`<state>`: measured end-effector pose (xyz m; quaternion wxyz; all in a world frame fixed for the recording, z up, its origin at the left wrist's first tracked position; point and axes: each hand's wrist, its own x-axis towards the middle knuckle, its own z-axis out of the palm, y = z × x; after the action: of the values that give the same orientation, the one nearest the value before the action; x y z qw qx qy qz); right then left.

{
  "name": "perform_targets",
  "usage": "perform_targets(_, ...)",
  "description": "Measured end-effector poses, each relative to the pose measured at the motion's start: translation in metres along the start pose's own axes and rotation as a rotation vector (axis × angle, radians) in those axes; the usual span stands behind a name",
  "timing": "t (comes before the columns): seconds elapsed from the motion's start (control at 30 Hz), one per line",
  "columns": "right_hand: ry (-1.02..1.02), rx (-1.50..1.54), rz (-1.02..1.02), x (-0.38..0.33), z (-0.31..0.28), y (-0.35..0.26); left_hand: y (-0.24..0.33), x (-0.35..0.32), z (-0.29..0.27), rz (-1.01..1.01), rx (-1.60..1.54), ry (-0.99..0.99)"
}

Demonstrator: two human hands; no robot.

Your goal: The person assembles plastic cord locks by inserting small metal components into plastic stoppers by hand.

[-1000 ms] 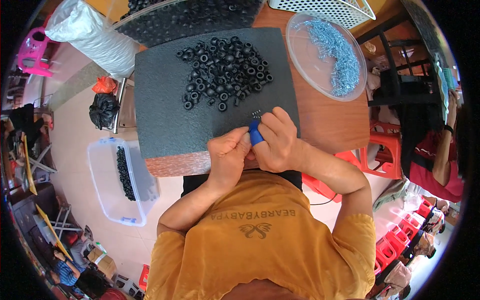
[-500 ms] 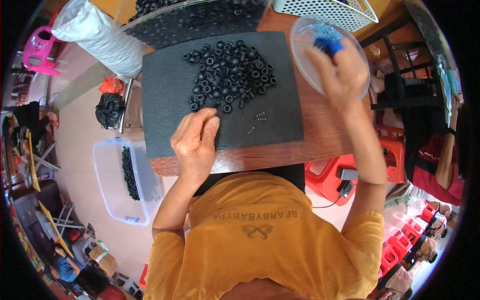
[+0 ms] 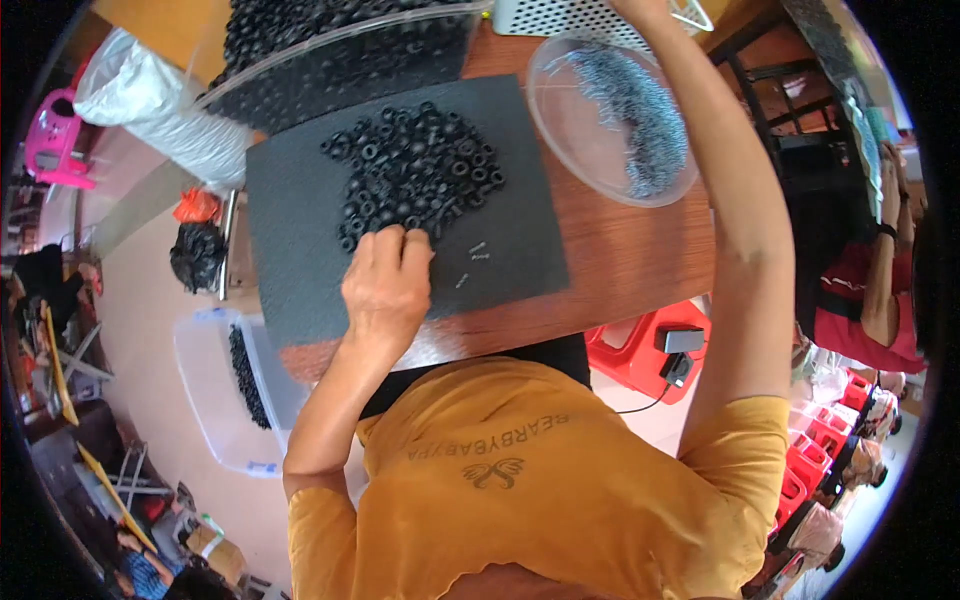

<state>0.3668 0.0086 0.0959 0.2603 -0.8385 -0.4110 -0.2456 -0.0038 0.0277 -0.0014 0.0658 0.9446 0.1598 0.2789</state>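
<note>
My left hand is closed, fingers curled down at the near edge of a pile of small black ring-shaped and domed parts. Its fingertips touch the mat there, and what they grip is hidden. The pile lies on a dark grey mat. A few tiny metal screws or pins lie on the mat to the right of this hand. My right arm stretches far forward, its hand cut off by the top edge beside a white perforated basket; the fingers are out of sight.
A round clear dish of small silvery pieces stands right of the mat on the wooden table. Behind the mat is a large clear bin of black parts. A clear box sits on the floor at left, red stools at right.
My right hand has moved from above the dish, where it held something blue, forward to the basket. My left hand stays by the pile. The whole view has shifted slightly.
</note>
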Motion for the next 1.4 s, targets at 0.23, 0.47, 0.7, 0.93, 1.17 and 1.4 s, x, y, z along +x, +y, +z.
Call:
perform_targets(0.23, -0.127, 0.357, -0.095, -0.106, -0.045, -0.017, 0.000, 0.005, 0.004, 0.002, -0.058, 0.040)
perform_targets(0.47, -0.399, 0.585, -0.381, -0.218, -0.056, -0.063, 0.000, -0.015, 0.005, 0.025, -0.026, 0.110)
perform_targets(0.7, -0.345, 0.624, -0.438, -0.241, -0.056, -0.099, -0.003, -0.019, -0.009, 0.021, -0.056, 0.024)
perform_targets(0.93, -0.315, 0.572, -0.765, -0.244, -0.046, -0.116, 0.002, -0.027, -0.030, -0.381, -0.685, 0.058)
perform_targets(1.17, -0.397, 0.644, -0.485, -0.248, -0.047, -0.117, 0.002, -0.032, -0.026, -0.827, -1.654, 0.024)
perform_targets(1.4, -0.339, 0.779, -0.259, -0.237, -0.053, -0.134, 0.009, -0.026, -0.019, -0.969, -1.836, 0.032)
